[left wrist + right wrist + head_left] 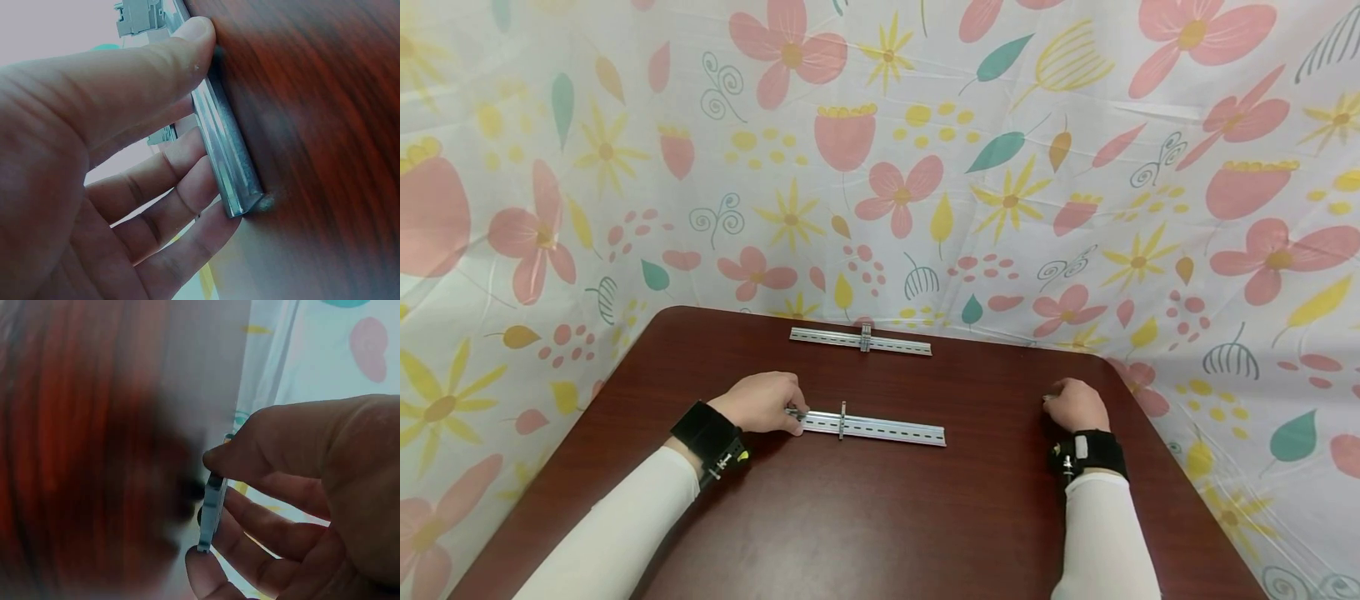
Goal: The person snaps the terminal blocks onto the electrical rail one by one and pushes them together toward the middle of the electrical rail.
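Observation:
My left hand [766, 402] grips the left end of the nearer slotted metal DIN rail [895, 430], thumb on one edge and fingers on the other. That rail lies on the brown table, and a thin upright grey piece [842, 419] sits across it just right of my fingers. At the table's right side, my right hand [1078, 406] pinches a small, thin, grey terminal-block-like piece [212, 509] between thumb and fingers. Most of this piece is hidden in the head view. In the left wrist view the rail's end [231, 169] shows close up.
A second DIN rail [827, 337] lies near the table's back edge, with a grey block [866, 337] mounted near its middle. A flower-patterned curtain [880, 167] hangs behind and beside the table [850, 525]. Both wrists wear black camera straps [707, 433].

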### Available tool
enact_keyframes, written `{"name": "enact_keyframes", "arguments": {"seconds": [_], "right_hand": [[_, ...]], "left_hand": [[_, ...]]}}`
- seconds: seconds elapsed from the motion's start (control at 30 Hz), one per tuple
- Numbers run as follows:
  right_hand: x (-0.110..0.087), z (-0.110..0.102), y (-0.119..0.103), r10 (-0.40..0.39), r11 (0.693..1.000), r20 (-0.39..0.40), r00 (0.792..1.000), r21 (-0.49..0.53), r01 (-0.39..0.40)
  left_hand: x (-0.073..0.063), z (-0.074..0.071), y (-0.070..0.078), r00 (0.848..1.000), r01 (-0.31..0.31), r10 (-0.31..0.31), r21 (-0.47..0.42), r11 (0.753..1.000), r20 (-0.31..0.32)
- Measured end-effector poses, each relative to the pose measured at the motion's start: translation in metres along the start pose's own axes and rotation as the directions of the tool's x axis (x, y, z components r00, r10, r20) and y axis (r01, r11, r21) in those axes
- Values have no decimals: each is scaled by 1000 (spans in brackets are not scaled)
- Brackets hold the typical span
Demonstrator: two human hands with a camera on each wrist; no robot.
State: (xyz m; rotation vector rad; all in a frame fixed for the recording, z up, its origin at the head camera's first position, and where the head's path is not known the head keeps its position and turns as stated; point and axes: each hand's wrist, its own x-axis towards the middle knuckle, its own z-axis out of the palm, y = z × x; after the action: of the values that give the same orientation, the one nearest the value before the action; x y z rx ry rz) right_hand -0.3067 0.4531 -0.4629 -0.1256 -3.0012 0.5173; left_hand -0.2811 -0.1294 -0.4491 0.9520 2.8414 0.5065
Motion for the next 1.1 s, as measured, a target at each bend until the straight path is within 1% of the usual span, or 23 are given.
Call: {"name": "enact_keyframes", "arguments": {"seconds": [0.2, 0.4, 0.63, 0.83, 1.1], "right_hand": [[0, 2, -15, -33, 997, 19, 999, 71, 31], [1, 7, -39, -98, 984, -2, 995, 151, 98], [-1, 9, -69, -192, 965, -42, 980, 172, 197], [-4, 12, -92, -242, 952, -34, 970, 186, 244], [-6, 21, -124, -303, 928, -26, 953, 220, 301]], "left_hand": [[0, 0, 0, 1000, -2, 2, -6, 1000, 2], [0, 0, 0, 1000, 3, -3, -9, 1000, 5], [-1, -1, 0, 1000, -2, 2, -10, 1000, 3], [0, -1, 0, 1000, -1, 1, -5, 1000, 4], [-1, -1, 0, 1000, -7, 7, -3, 1000, -2]]}}
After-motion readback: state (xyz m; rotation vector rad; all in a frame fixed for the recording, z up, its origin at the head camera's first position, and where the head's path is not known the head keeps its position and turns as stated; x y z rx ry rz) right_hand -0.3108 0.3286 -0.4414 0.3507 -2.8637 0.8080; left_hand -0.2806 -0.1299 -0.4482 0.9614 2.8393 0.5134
